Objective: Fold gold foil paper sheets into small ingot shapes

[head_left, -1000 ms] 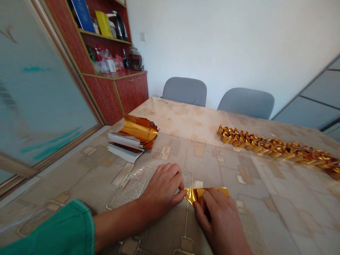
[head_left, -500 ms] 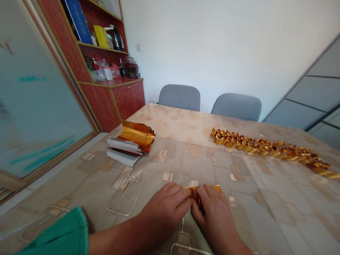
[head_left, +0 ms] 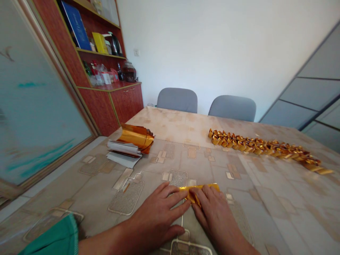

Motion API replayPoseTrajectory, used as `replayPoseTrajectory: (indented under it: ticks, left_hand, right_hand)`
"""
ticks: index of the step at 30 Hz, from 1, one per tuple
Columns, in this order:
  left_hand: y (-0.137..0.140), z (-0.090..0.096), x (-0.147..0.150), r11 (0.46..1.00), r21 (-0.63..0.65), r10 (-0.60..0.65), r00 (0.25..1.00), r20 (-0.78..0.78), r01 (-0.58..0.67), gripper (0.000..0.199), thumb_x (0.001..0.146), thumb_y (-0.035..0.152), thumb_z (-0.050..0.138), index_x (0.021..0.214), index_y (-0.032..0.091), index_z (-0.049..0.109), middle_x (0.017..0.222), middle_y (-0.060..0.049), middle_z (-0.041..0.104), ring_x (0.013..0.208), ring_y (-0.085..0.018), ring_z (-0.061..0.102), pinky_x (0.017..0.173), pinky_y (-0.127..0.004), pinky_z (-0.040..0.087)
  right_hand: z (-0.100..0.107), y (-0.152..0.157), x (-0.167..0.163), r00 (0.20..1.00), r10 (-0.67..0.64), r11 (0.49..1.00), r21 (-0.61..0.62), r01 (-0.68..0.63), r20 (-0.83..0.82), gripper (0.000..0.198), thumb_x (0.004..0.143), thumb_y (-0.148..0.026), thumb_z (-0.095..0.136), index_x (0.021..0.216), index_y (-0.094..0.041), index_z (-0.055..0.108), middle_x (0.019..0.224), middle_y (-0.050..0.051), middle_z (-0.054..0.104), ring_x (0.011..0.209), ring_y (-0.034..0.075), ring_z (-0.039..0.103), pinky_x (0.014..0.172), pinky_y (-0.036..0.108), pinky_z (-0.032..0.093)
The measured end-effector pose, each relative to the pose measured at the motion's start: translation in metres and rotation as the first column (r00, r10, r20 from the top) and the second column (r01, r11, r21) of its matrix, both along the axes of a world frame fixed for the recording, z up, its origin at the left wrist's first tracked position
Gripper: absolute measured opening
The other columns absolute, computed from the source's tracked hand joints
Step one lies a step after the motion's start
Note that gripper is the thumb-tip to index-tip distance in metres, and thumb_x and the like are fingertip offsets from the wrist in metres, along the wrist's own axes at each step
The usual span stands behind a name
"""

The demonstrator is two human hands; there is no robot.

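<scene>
A narrow, shiny, gold strip of foil paper (head_left: 193,197) is laid left to right at the near centre, its near side creased and partly hidden.

- The bare left hand (head_left: 160,212), fingers spread, touches a narrow strip of shiny gold paper (head_left: 193,198).
- The bare right hand (head_left: 216,212) grips it.
- Rows of folded gold paper pieces (head_left: 255,146) lie beyond, rightward.

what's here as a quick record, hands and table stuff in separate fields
left hand: fingertips at the left part of a folded, shiny gold paper sheet
right hand: fingers over its right part
surface: beige patterned table cover
left side: curled stack of gold and white paper sheets
right side: long row of folded gold paper pieces
behind: two grey, rounded chair backs
</scene>
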State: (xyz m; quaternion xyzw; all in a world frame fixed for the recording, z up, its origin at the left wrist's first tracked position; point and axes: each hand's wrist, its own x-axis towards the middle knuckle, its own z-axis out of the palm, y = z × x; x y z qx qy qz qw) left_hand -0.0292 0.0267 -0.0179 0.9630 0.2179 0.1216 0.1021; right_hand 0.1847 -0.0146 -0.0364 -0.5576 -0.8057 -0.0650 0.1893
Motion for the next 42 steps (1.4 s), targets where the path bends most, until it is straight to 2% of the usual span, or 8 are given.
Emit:
replayPoseTrajectory:
  ticks: [8, 14, 22, 27, 30, 32, 37, 42]
  left_hand:
    - [0.003, 0.004, -0.003, 0.999, -0.034, -0.026, 1.0, 0.001, 0.026, 0.066, 0.085, 0.063, 0.059, 0.139, 0.026, 0.049, 0.145, -0.01, 0.05, 0.121, -0.032, 0.049, 0.102, -0.049, 0.041]
    - [-0.004, 0.002, -0.004, 0.996, 0.045, 0.077, 0.996, -0.053, -0.074, 0.067, 0.086, 0.068, 0.053, 0.142, 0.032, 0.047, 0.147, -0.008, 0.05, 0.126, -0.035, 0.048, 0.107, -0.062, 0.03]
    - [-0.004, 0.0, -0.011, 0.978, 0.122, 0.181, 0.981, -0.071, -0.172, 0.067, 0.088, 0.053, 0.062, 0.144, 0.022, 0.045, 0.143, -0.009, 0.056, 0.131, -0.032, 0.048, 0.113, -0.061, 0.023]
    - [0.008, 0.007, 0.003, 0.968, 0.149, 0.196, 0.979, 0.05, -0.201, 0.036, 0.092, 0.047, 0.06, 0.118, 0.022, 0.065, 0.121, -0.007, 0.069, 0.118, -0.031, 0.056, 0.108, -0.06, 0.031]
    - [0.018, 0.01, 0.023, 0.984, 0.104, 0.135, 0.987, 0.084, -0.143, 0.017, 0.093, 0.034, 0.061, 0.091, 0.018, 0.069, 0.096, -0.005, 0.07, 0.094, -0.022, 0.061, 0.089, -0.04, 0.048]
    - [0.024, 0.01, 0.034, 0.987, 0.03, 0.155, 0.984, 0.085, -0.158, 0.013, 0.091, 0.027, 0.064, 0.084, 0.016, 0.065, 0.091, -0.005, 0.067, 0.087, -0.019, 0.06, 0.079, -0.032, 0.05]
    - [0.03, 0.011, 0.042, 0.984, -0.133, 0.127, 0.988, 0.09, -0.115, 0.002, 0.09, 0.016, 0.063, 0.09, 0.016, 0.061, 0.1, -0.004, 0.065, 0.095, -0.018, 0.06, 0.081, -0.028, 0.05]
    - [0.028, 0.007, 0.041, 0.989, -0.124, 0.101, 0.981, 0.169, -0.08, 0.023, 0.091, 0.01, 0.055, 0.112, 0.018, 0.059, 0.112, -0.005, 0.066, 0.103, -0.019, 0.06, 0.089, -0.032, 0.051]
  right_hand:
    - [-0.001, -0.004, 0.004, 0.999, -0.009, 1.0, -0.006, 0.01, 0.052, 0.038, 0.085, -0.021, 0.067, 0.122, -0.022, 0.064, 0.095, 0.009, 0.069, 0.084, 0.03, 0.065, 0.072, 0.043, 0.05]
    - [0.002, -0.006, 0.008, 0.997, -0.019, 0.999, -0.032, 0.022, 0.079, 0.042, 0.085, -0.023, 0.068, 0.127, -0.021, 0.064, 0.098, 0.011, 0.069, 0.086, 0.028, 0.065, 0.071, 0.04, 0.052]
    - [0.006, -0.004, 0.008, 1.0, -0.015, 0.994, -0.11, 0.016, 0.015, 0.045, 0.083, -0.019, 0.069, 0.128, -0.021, 0.063, 0.095, 0.009, 0.069, 0.081, 0.025, 0.064, 0.07, 0.038, 0.052]
    - [0.015, -0.003, 0.005, 0.992, -0.04, 0.981, -0.196, 0.015, -0.123, 0.04, 0.083, -0.015, 0.068, 0.123, -0.023, 0.066, 0.094, 0.007, 0.067, 0.083, 0.025, 0.062, 0.073, 0.039, 0.049]
    - [0.024, 0.001, 0.012, 0.959, -0.003, 0.959, -0.271, -0.078, -0.283, 0.024, 0.089, -0.017, 0.063, 0.111, -0.024, 0.07, 0.09, 0.004, 0.068, 0.082, 0.022, 0.063, 0.072, 0.033, 0.047]
    - [0.027, 0.005, 0.023, 0.918, 0.01, 0.945, -0.297, -0.139, -0.396, 0.018, 0.095, -0.018, 0.054, 0.098, -0.022, 0.071, 0.084, 0.003, 0.068, 0.079, 0.019, 0.063, 0.07, 0.029, 0.047]
    - [0.017, 0.014, 0.059, 0.911, -0.199, 0.979, -0.117, 0.167, -0.361, 0.021, 0.083, -0.019, 0.063, 0.103, -0.019, 0.07, 0.093, 0.008, 0.068, 0.088, 0.025, 0.064, 0.078, 0.037, 0.048]
    - [0.011, 0.014, 0.063, 0.882, -0.288, 0.95, -0.225, 0.215, -0.373, 0.009, 0.073, -0.018, 0.066, 0.082, -0.02, 0.065, 0.075, 0.003, 0.065, 0.068, 0.022, 0.06, 0.062, 0.032, 0.045]
